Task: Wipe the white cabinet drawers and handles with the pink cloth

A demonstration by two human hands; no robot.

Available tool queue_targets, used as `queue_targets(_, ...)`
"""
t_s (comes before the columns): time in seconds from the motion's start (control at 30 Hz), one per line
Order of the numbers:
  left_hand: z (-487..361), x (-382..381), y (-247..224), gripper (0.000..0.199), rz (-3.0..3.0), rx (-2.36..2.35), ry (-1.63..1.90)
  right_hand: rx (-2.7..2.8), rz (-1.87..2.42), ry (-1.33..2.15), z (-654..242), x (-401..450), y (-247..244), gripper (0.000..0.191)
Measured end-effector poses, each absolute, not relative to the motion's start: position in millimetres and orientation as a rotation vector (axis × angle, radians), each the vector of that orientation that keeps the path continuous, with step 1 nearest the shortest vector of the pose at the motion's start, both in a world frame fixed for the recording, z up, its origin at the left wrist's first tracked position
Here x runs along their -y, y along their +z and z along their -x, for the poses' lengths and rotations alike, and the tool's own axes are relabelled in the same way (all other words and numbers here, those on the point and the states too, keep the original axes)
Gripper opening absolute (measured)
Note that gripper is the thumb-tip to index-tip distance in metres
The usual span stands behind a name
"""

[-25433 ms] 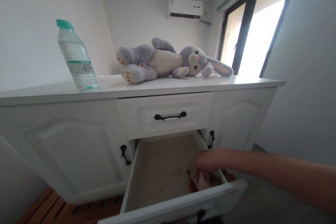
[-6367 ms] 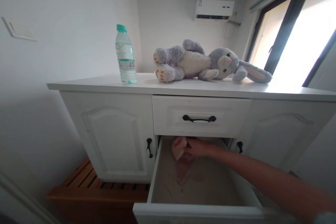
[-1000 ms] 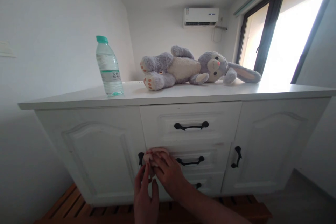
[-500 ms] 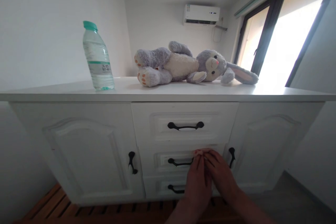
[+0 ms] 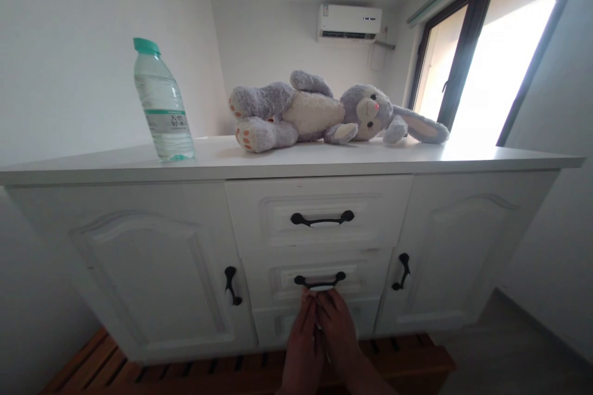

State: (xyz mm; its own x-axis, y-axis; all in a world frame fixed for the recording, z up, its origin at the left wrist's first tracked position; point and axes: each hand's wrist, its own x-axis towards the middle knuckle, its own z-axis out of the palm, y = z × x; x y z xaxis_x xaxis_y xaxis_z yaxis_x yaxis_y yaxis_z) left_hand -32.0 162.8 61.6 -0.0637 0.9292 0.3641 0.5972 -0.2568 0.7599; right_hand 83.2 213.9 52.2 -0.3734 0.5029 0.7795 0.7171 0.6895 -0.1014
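Observation:
My left hand [image 5: 302, 342] and my right hand [image 5: 338, 330] are close together in front of the white cabinet [image 5: 148, 259], with fingertips pointing up. Both fingertips reach just under the black handle [image 5: 319, 280] of the middle drawer [image 5: 333, 274], which is shut. My hands hide part of the bottom drawer front. A thin pale sliver may lie between them, but I cannot tell whether they hold anything. Up on the cabinet top, a water bottle with a green cap [image 5: 163, 102] stands tilted in the view, and a grey and cream plush rabbit [image 5: 296, 114] lies on its side.
Hinged cabinet doors with black handles flank the drawers. A wooden slatted bench [image 5: 185, 370] sits low in front of the cabinet. A bright window [image 5: 491, 62] is at the right, and an air conditioner [image 5: 349, 21] is high on the far wall.
My hands have moved down and left, from the right end of the middle drawer's handle to just beneath its centre. The drawer that stood open earlier is now shut.

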Motion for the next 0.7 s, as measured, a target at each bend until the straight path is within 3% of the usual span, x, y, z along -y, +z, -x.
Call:
queue_targets(0.17, 96.8, -147.1, 83.2, 0.045, -1.76, -1.894, 1.593, 1.997, 0.8, -0.034, 1.7, -195.7, 99.5, 0.052)
queue_targets(0.37, 112.4, -105.0, 121.8, 0.039, -1.62, -1.781, 1.832, 1.702, 0.967, 0.385, -46.9, -159.6, 155.5, 0.049)
queue_targets(0.5, 97.9, -89.6, 97.7, 0.032, -1.34, -1.581, 1.807, 1.558, 1.369, 0.504, -126.3, -156.9, 159.7, 0.034)
queue_targets(0.7, 82.5, -82.8, 48.6, 0.043, -0.935, -1.52, 1.751, 1.319, 1.539, 0.834, -184.3, -158.8, 178.0, 0.054)
